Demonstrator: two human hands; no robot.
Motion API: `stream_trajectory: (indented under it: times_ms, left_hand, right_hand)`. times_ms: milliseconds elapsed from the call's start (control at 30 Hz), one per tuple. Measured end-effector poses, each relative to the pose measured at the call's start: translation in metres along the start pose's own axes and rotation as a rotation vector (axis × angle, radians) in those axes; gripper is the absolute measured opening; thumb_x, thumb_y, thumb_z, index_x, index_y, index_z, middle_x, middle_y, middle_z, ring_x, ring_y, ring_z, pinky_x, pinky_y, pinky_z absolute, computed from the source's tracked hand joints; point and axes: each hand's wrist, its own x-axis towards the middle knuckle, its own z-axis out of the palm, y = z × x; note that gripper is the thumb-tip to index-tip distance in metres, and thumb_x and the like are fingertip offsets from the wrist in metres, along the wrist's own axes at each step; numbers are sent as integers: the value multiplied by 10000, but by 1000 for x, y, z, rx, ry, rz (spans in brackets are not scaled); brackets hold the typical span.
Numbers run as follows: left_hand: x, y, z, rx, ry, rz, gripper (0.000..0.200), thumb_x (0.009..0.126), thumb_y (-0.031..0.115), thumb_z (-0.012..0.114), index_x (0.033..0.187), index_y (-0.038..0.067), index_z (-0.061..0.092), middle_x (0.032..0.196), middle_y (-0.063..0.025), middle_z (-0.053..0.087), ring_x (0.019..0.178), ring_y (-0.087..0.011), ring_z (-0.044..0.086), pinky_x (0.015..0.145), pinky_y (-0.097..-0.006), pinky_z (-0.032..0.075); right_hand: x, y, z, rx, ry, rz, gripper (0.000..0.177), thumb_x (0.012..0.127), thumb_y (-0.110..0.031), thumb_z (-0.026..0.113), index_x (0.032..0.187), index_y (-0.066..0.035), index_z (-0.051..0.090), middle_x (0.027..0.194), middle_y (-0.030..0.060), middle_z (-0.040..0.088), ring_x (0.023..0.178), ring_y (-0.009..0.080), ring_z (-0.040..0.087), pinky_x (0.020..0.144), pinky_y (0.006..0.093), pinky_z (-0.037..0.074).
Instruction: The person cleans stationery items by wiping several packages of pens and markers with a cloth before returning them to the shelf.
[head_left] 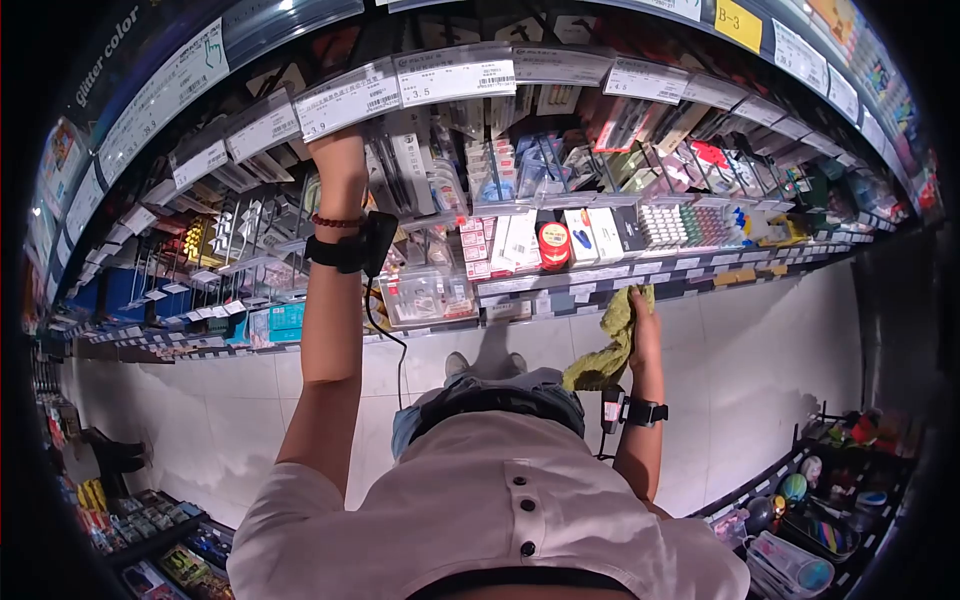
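My left arm reaches up into the shelf unit. My left hand (338,150) is behind a clear price-label strip (350,97), among hanging packets, and its fingers are hidden. A red bead bracelet and a black strap with a device sit at that wrist. Lower on the right, my right hand (643,325) grips a crumpled yellow-green cloth (615,345) just in front of the lower shelf edge. The cloth hangs down to the left of the hand. Beyond it, small boxes and a round red container (553,244) stand on the lower shelf.
Hooks with packaged goods (250,235) fill the left side of the unit. A pale tiled floor (740,370) lies below the shelves. Low displays stand behind on both sides, with balls and packets (795,487) at the right. A black cable hangs beside my left arm.
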Motion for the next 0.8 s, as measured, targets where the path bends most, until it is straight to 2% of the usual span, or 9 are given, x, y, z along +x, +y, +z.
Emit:
stream_trajectory:
  times_ms: [133, 233, 300, 367, 467, 567, 667, 700, 800]
  left_hand:
    - [0, -17, -5, -130, -10, -57, 227, 816, 55, 533, 1033, -9, 512, 994, -82, 546, 888, -163, 510, 773, -275, 418]
    - [16, -72, -27, 1137, -143, 766, 262, 831, 89, 514, 1072, -10, 504, 963, -76, 559, 868, -180, 517, 793, -287, 413]
    - [11, -58, -24, 556, -277, 382, 263, 840, 78, 477, 1088, -10, 494, 1046, -105, 526, 947, -206, 489, 842, -313, 382]
    - [7, -33, -14, 330, -278, 5, 285, 846, 105, 469, 1108, -7, 484, 1086, -106, 515, 971, -235, 489, 858, -328, 374]
    - [13, -45, -14, 990, -241, 302, 318, 812, 103, 550, 1095, -22, 478, 1070, -104, 522, 948, -222, 495, 847, -323, 382]
    - [-20, -44, 8, 77, 196, 255, 354, 748, 56, 629, 1055, -47, 485, 1038, -111, 536, 911, -203, 504, 828, -303, 386]
    - [-42, -10, 25, 245, 233, 310, 372, 702, -4, 657, 1028, -58, 489, 1016, -124, 542, 916, -182, 497, 817, -284, 389]
    - [-44, -17, 20, 496, 89, 315, 411, 693, -3, 665, 1058, -46, 481, 1046, -118, 536, 928, -183, 502, 811, -269, 387]
    - [-33, -29, 25, 262, -58, 158, 460, 683, -36, 661, 1099, -21, 467, 1102, -119, 514, 975, -192, 490, 852, -302, 381]
  right_hand:
    - [-6, -2, 5, 29, -1, 1, 319, 829, -290, 541, 959, 1, 550, 809, 47, 582, 662, 132, 578, 577, 269, 469]
    - [-10, 0, 4, 8, 12, 24, 312, 824, -288, 546, 943, 0, 554, 794, 51, 582, 647, 135, 578, 563, 267, 468]
    - [-8, 2, 3, -19, 24, 45, 313, 820, -290, 550, 937, 0, 556, 788, 53, 581, 640, 135, 577, 556, 267, 467]
    - [-7, 4, 3, -11, 29, 40, 311, 818, -291, 551, 936, -4, 557, 790, 50, 581, 643, 135, 576, 557, 266, 465]
    - [-7, 5, 3, -12, 50, 23, 311, 816, -290, 548, 943, -6, 558, 796, 46, 581, 647, 134, 575, 560, 267, 464]
    - [-5, 7, 3, -6, 65, 22, 315, 819, -287, 540, 958, -4, 559, 803, 44, 581, 649, 134, 573, 564, 268, 464]
    - [-3, 10, 1, -14, 33, 44, 315, 814, -272, 539, 969, 2, 559, 799, 46, 583, 649, 135, 573, 566, 268, 463]
    - [-2, 11, 1, -31, 26, 57, 308, 812, -266, 540, 962, 2, 560, 795, 48, 584, 649, 135, 574, 566, 268, 462]
    - [5, 16, 4, -29, 18, 47, 253, 800, -230, 553, 877, 10, 574, 750, 52, 587, 618, 131, 561, 558, 262, 445]
